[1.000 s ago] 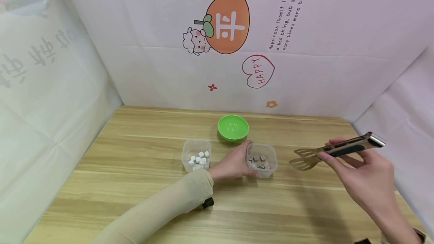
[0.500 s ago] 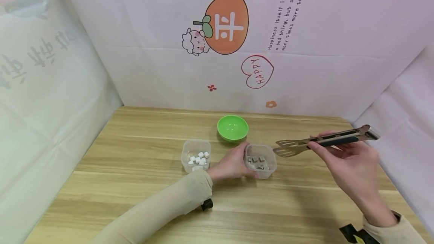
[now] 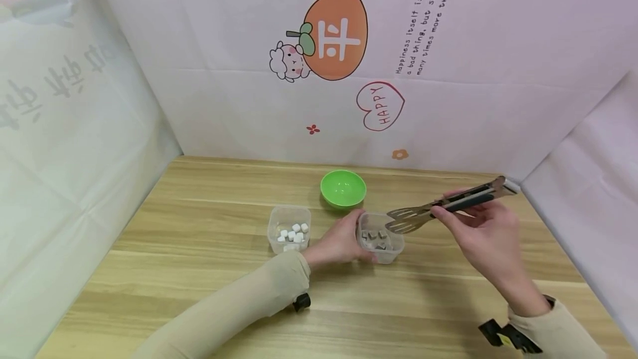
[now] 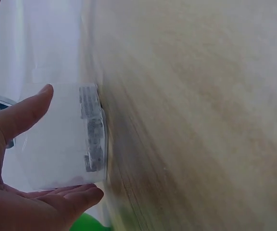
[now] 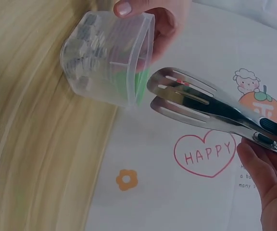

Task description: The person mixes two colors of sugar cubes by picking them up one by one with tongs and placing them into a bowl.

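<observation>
My left hand (image 3: 341,244) holds a clear plastic container (image 3: 387,257) by its side, thumb and fingers on opposite walls. Several small grey cubes (image 3: 372,235) lie on its bottom, and they show through the wall in the left wrist view. With my right hand (image 3: 487,237) I grip a pair of metal tongs (image 3: 466,201) that have dark handle inlays. Their slotted tips (image 5: 177,91) hang above the container's right rim, slightly apart, with nothing between them. Part of my left hand is hidden behind the container.
A second clear container (image 3: 272,229) with several white cubes (image 3: 294,234) stands left of my left hand. Behind the held container sits a green bowl (image 3: 343,188). The wooden table (image 3: 199,270) ends at a printed cloth backdrop (image 3: 249,115), with cloth on both sides.
My right hand has brought the tongs leftward, from right of the container to above its rim. The left hand has stayed on the container, which has barely shifted.
</observation>
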Tool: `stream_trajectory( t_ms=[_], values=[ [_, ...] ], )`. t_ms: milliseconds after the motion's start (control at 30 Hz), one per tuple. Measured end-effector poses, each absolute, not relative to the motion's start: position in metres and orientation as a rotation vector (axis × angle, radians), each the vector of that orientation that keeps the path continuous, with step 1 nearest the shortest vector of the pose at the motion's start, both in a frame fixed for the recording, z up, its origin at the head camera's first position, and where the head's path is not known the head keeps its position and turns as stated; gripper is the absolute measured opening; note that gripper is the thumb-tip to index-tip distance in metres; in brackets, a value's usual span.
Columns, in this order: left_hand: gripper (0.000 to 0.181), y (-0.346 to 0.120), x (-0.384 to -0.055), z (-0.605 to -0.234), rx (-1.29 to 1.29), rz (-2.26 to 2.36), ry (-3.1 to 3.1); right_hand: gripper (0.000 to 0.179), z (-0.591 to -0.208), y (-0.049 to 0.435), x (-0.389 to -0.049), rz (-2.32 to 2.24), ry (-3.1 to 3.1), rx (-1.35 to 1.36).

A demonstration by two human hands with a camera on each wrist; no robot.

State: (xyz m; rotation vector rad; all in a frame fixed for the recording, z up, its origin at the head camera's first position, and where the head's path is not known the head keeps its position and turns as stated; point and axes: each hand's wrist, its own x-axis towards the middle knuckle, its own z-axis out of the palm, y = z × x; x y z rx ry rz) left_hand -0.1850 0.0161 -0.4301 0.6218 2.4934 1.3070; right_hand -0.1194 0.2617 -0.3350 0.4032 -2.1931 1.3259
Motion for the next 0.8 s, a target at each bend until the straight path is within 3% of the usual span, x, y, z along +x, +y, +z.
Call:
stream_trajectory(
  t_ms=[800],
  values=[
    [0.108,0.011,-0.179,-0.432,0.556,1.397,2.473,0.024,-0.365,0.252,-0.146,1.306,-2.289,0.355]
  ],
)
